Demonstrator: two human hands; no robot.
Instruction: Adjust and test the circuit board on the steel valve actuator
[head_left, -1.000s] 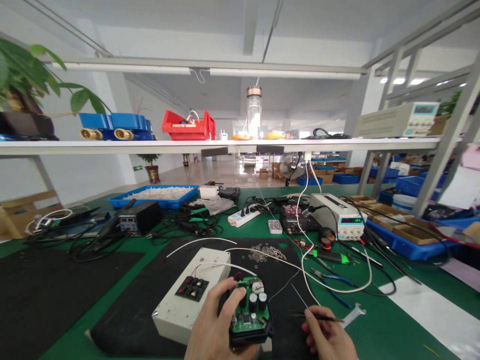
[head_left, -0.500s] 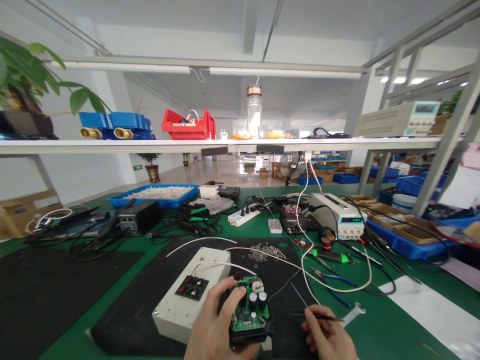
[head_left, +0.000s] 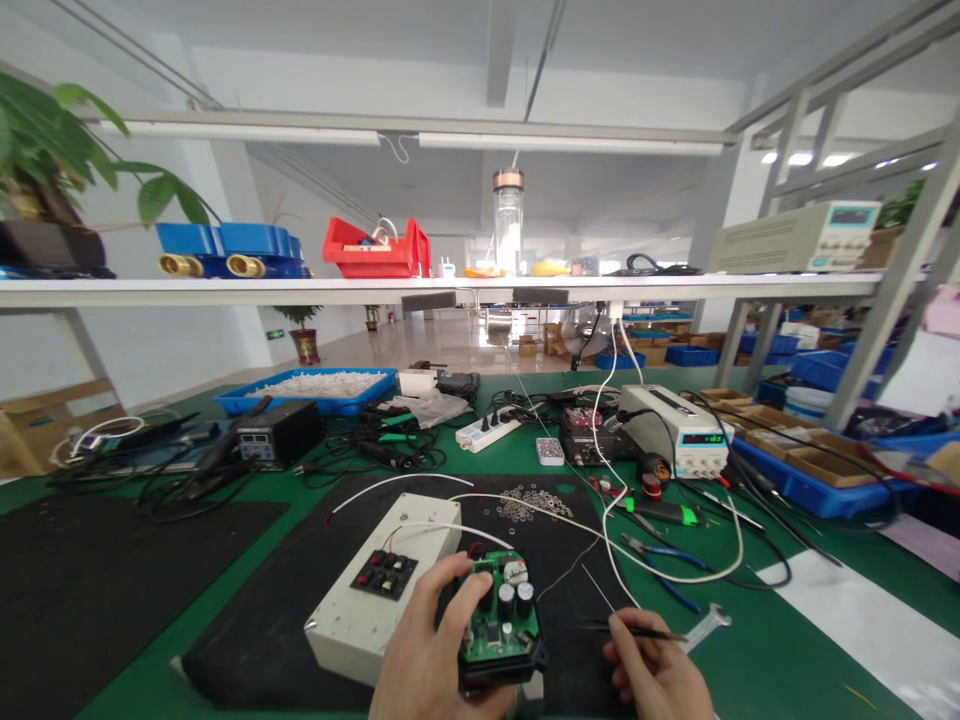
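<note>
My left hand point(head_left: 442, 640) is closed around a green circuit board in a black housing point(head_left: 501, 615), its face tilted toward me with capacitors showing. Dark tweezers point(head_left: 649, 633) are pinched in my right hand point(head_left: 660, 670), their tips pointing left, apart from the board. A thin bright wire-like piece point(head_left: 598, 588) rises from beside the right fingertips; whether the fingers hold it too, I cannot make out. Left of the board lies a cream box point(head_left: 382, 590) with a black terminal block point(head_left: 384, 575) on top. A white cable point(head_left: 457, 528) runs from the terminals toward the board.
Small metal nuts or washers point(head_left: 532, 503) lie scattered on the black mat point(head_left: 255, 610). Blue-handled pliers point(head_left: 664, 560) and a wrench point(head_left: 709, 628) rest at the right. Behind stand a bench power supply point(head_left: 679, 435), a power strip point(head_left: 487, 430) and a blue tray point(head_left: 307, 402). A shelf point(head_left: 465, 291) spans above.
Both hands, the board and the tweezers stay in practically the same place. Only the digits on the power supply's display look different.
</note>
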